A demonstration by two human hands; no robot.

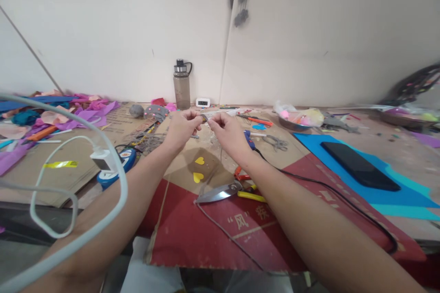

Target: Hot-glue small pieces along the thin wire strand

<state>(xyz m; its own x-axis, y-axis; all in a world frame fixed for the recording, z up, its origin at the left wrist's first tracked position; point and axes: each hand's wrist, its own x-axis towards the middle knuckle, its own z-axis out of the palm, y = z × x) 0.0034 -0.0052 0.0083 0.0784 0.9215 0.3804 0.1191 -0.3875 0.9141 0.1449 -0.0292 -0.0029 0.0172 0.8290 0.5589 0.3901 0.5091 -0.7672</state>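
Observation:
My left hand [182, 129] and my right hand [228, 133] meet fingertip to fingertip above the cardboard. Both are closed in a pinch around a small dark piece [205, 118], mostly covered by the fingers and too small to name. A thin grey cord [225, 233] trails over the red board and rises toward my right hand; its upper end is hard to make out. Below the hands lie two yellow hearts, an upper one [199, 160] and a lower one [198, 177]. Scissors [220, 192] lie nearer me, beside yellow-handled pliers [252, 196].
A blue-handled tool [249, 139] with a black cable sits by my right wrist. Behind stand a bottle [182, 87] and a small clock [202, 102]. A black phone [359, 165] lies on blue sheets at right. A white charger cable [120, 183] loops across my left arm.

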